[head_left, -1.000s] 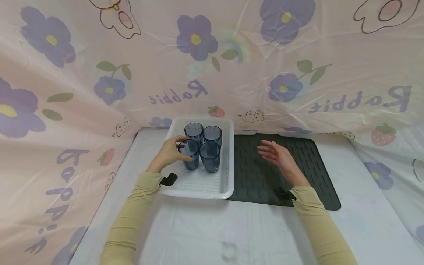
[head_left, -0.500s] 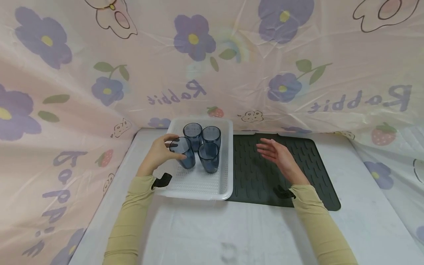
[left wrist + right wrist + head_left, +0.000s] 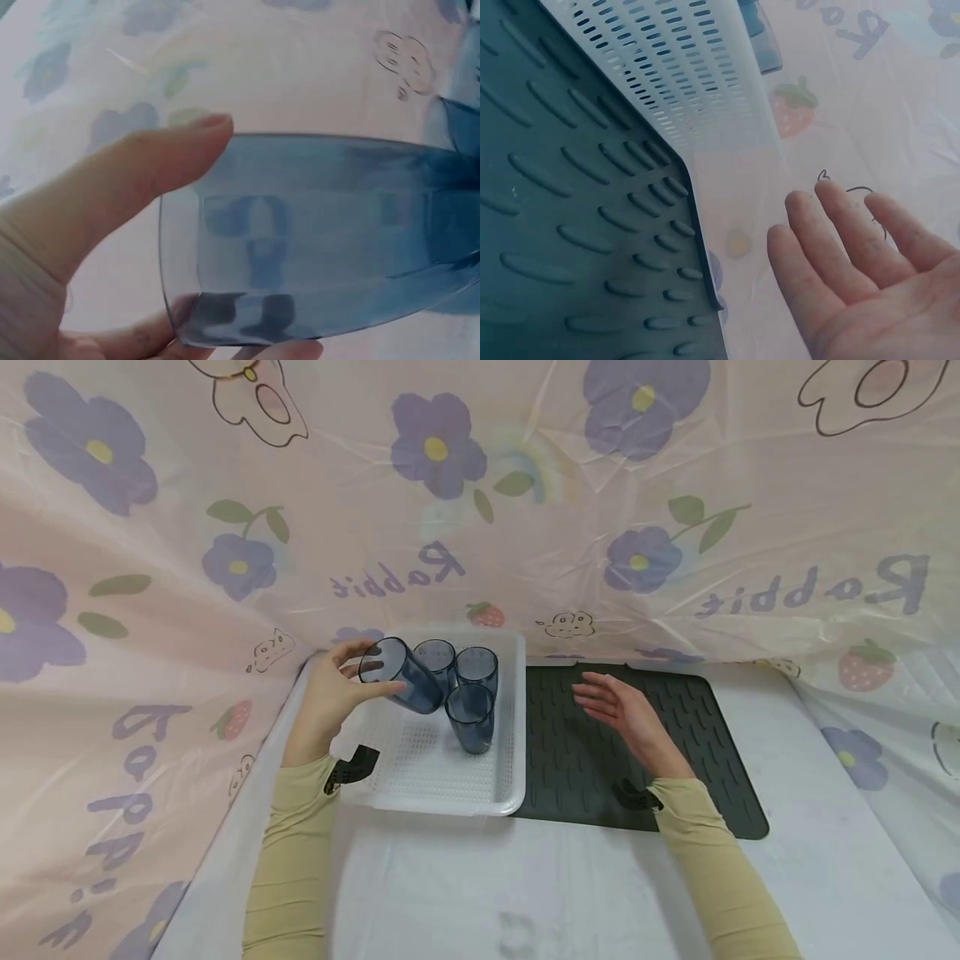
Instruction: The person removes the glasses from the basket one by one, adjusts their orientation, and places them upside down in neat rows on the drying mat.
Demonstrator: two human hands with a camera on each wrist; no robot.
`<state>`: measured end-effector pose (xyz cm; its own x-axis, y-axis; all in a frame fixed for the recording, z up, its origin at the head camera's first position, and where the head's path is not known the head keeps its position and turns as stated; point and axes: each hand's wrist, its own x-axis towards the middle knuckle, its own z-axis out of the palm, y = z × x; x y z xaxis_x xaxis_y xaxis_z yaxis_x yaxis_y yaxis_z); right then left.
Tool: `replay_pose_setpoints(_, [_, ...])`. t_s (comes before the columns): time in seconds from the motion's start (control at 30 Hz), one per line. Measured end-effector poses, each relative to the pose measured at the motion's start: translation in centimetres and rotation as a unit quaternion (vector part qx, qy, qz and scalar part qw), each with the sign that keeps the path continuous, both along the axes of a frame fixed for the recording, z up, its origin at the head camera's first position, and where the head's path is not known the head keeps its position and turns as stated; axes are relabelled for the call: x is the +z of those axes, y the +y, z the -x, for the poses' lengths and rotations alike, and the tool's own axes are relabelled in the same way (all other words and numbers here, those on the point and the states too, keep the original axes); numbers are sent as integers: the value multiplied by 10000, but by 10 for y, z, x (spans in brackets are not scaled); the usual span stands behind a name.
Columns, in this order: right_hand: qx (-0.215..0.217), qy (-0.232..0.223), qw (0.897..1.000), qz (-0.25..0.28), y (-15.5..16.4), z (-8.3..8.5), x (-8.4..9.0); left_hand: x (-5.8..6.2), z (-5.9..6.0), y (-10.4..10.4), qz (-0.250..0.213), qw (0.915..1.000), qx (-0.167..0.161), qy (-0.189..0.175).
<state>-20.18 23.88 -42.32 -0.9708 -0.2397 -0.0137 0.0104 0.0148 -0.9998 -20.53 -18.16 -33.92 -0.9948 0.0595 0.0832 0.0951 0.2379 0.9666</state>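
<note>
So, nearest you: your sleeves lay on the table point(image 3: 465, 893), w/ the white perforated tray point(image 3: 442, 793) at its L side & the dark ribbed mat point(image 3: 675, 752) just beside it on the R, edges touching. Your left hand point(image 3: 326, 697) gripped the tinted blue cup point(image 3: 397, 675), thumb along one side & fingers curled under the other per the left wrist view point(image 3: 315, 232). Half a sec earlier that cup stood nearly upright in the tray w/ the rest; now it was lifted off the tray floor & tipped hard, mouth toward the L wall, base pointing at the others. Judging by that, the pick was done & the cup was free of the group, in the air over the tray's far-L part. Three other cups point(image 3: 471, 717) stayed upright in the tray, close together. Your right hand point(image 3: 618, 710) hovered over the mat, fingers straight & relaxed, holding nothing, barely shifted from before; the right wrist view showed the palm point(image 3: 870, 285) open near the tray's side wall. Farthest back: the flower-print sheet point(image 3: 525, 527) hung behind it all.
</note>
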Motion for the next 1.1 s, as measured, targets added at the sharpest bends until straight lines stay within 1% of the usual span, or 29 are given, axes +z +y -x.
replay_pose_setpoints(0.1, [36,63,10000,42,-2,1,3,8,-4,5,-358,9993,99,88])
replay_pose_setpoints(0.2, [74,107,9998,139,-5,1,5,14,-8,11,-696,9974,106,175])
replay_pose_setpoints(0.27, [109,121,9996,233,-7,2,6,16,-9,16,-838,9962,123,217])
replay_pose_setpoints(0.37, [180,137,9991,371,-12,2,7,18,-11,23,-924,9952,193,254])
replay_pose_setpoints(0.53, [186,126,9984,517,-21,1,10,19,-12,35,-1135,9925,261,368])
replay_pose_setpoints(0.77, [201,57,9980,598,-28,0,13,19,-14,56,-1440,9879,197,549])
replay_pose_setpoints(0.87, [240,24,9974,678,-30,0,12,18,-15,62,-1662,9845,194,515])
replay_pose_setpoints(0.97, [282,15,9967,762,-31,-1,12,15,-15,69,-1904,9806,224,399])
replay_pose_setpoints(1.1, [294,6,9964,801,-34,-2,11,10,-17,78,-2091,9771,246,301])
